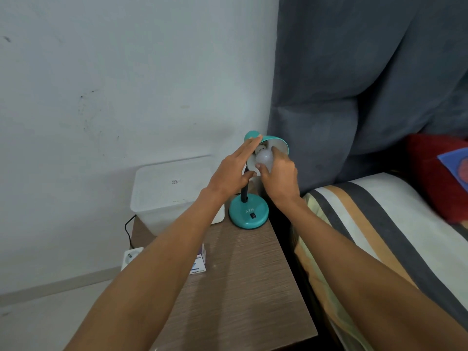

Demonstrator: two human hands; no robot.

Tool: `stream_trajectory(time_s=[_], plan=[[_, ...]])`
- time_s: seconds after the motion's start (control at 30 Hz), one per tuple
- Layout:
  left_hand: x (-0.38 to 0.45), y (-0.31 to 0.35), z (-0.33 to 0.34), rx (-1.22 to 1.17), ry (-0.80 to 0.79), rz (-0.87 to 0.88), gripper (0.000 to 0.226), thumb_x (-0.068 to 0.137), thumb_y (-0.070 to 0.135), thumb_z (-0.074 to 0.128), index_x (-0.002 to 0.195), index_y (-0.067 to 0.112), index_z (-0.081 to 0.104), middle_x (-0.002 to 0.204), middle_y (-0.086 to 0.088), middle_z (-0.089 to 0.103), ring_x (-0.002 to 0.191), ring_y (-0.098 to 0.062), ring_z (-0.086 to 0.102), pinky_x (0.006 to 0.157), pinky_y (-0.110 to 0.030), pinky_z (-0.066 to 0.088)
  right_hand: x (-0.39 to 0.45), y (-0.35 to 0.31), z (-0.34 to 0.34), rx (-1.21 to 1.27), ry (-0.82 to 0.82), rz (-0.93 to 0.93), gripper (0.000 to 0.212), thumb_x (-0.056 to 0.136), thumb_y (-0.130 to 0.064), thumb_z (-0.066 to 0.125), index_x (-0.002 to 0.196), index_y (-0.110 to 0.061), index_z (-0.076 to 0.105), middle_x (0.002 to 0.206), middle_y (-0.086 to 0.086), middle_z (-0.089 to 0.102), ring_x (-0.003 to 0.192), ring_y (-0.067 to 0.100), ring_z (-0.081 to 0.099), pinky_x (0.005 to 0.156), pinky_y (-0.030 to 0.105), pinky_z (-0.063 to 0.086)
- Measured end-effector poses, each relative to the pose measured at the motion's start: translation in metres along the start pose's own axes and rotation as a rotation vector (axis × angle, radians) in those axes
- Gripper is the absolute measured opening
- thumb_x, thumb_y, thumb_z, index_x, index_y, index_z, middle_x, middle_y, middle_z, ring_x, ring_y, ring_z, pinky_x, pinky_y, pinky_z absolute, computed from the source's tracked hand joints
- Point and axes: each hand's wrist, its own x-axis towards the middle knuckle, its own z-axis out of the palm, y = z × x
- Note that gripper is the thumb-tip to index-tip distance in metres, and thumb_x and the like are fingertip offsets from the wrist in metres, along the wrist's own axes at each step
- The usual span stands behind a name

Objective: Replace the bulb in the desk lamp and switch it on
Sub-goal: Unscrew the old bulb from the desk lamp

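A teal desk lamp stands at the back right corner of a brown bedside table (240,287). Its round base (248,212) carries a black rocker switch (252,216), and its shade (277,143) opens toward me. A white bulb (264,158) sits in the shade, unlit. My right hand (279,173) grips the bulb with thumb and fingers. My left hand (234,171) holds the shade's left rim, fingers stretched over the top and thumb below. A small bulb box (200,262) lies on the table, partly hidden by my left forearm.
A white lidded plastic box (167,191) stands left of the lamp against the wall. A white power strip (131,257) with a black cord lies on the floor beside the table. A bed with striped bedding (379,236) and a grey headboard borders the table's right side.
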Motion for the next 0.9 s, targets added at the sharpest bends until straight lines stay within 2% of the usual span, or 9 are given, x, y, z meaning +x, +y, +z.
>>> stream_trajectory(time_s=[0.1,0.17,0.27,0.33,0.4,0.53,0.67,0.77,0.9], plan=[[-0.0006,0.001,0.0001,0.0,0.005,-0.003,0.101,0.084,0.001,0.079,0.162,0.033,0.024,0.164,-0.002,0.039,0.124,-0.031,0.063,0.105,-0.048,0.054,0.0017,-0.0002,-0.0006,-0.132,-0.021,-0.104,0.063,0.089,-0.015,0.073,0.144,-0.007,0.044,0.14,0.015,0.052,0.121,0.035,0.054,0.099,0.042,0.047],[-0.0004,-0.0002,-0.0003,0.005,0.006,-0.006,0.102,0.084,0.001,0.079,0.162,0.035,0.023,0.165,-0.002,0.039,0.122,-0.032,0.064,0.103,-0.049,0.054,-0.0002,-0.0005,0.0012,-0.112,-0.013,-0.107,0.064,0.089,-0.016,0.072,0.145,-0.008,0.043,0.142,0.014,0.049,0.123,0.034,0.051,0.099,0.041,0.046],[0.0004,-0.0015,-0.0004,0.022,-0.005,-0.002,0.101,0.086,0.003,0.078,0.162,0.036,0.022,0.166,-0.003,0.036,0.131,-0.031,0.06,0.105,-0.049,0.053,-0.0041,-0.0013,0.003,0.02,0.026,-0.027,0.067,0.092,-0.027,0.068,0.148,-0.007,0.037,0.146,0.016,0.046,0.125,0.034,0.052,0.1,0.043,0.046],[-0.0002,-0.0004,0.0003,0.021,-0.01,-0.001,0.101,0.086,0.003,0.078,0.162,0.037,0.021,0.167,-0.002,0.035,0.132,-0.031,0.059,0.106,-0.048,0.053,-0.0022,-0.0021,0.0023,0.049,0.005,0.053,0.064,0.092,-0.03,0.069,0.145,-0.006,0.041,0.14,0.018,0.052,0.121,0.035,0.057,0.097,0.043,0.048],[-0.0009,0.0004,0.0009,0.007,-0.005,-0.003,0.101,0.085,0.001,0.078,0.162,0.036,0.022,0.166,-0.002,0.036,0.127,-0.032,0.062,0.105,-0.048,0.053,0.0012,-0.0032,0.0008,-0.009,-0.011,0.035,0.06,0.09,-0.023,0.072,0.141,-0.006,0.047,0.135,0.017,0.057,0.117,0.036,0.059,0.096,0.043,0.049],[-0.0015,-0.0003,-0.0002,0.001,0.001,-0.004,0.103,0.084,0.0,0.079,0.162,0.036,0.022,0.166,-0.001,0.036,0.121,-0.034,0.064,0.104,-0.049,0.054,0.003,-0.0018,0.0007,-0.168,-0.023,-0.093,0.064,0.085,-0.007,0.073,0.142,-0.009,0.046,0.141,0.014,0.048,0.12,0.035,0.052,0.096,0.039,0.049],[-0.0007,-0.0007,-0.0011,0.007,-0.004,-0.004,0.101,0.085,0.0,0.078,0.162,0.034,0.023,0.166,-0.001,0.036,0.124,-0.033,0.063,0.103,-0.049,0.054,-0.0015,-0.0016,0.0025,0.016,0.015,-0.009,0.063,0.089,-0.021,0.073,0.145,-0.016,0.044,0.141,0.013,0.046,0.121,0.034,0.054,0.1,0.042,0.047],[0.0003,-0.0005,0.0008,0.006,-0.009,0.002,0.099,0.085,0.0,0.077,0.162,0.033,0.024,0.166,-0.002,0.035,0.133,-0.031,0.058,0.105,-0.049,0.053,0.0,-0.0014,0.0034,0.082,0.0,0.068,0.063,0.09,-0.028,0.072,0.143,-0.01,0.044,0.135,0.016,0.056,0.117,0.034,0.059,0.096,0.043,0.049],[-0.0011,0.0,0.0011,-0.008,-0.006,-0.011,0.102,0.084,-0.001,0.078,0.162,0.036,0.022,0.167,-0.002,0.035,0.126,-0.034,0.062,0.106,-0.049,0.053,0.0018,-0.0011,0.0023,-0.081,-0.017,-0.04,0.061,0.085,-0.01,0.075,0.14,-0.006,0.048,0.137,0.016,0.054,0.119,0.036,0.055,0.097,0.042,0.049]])
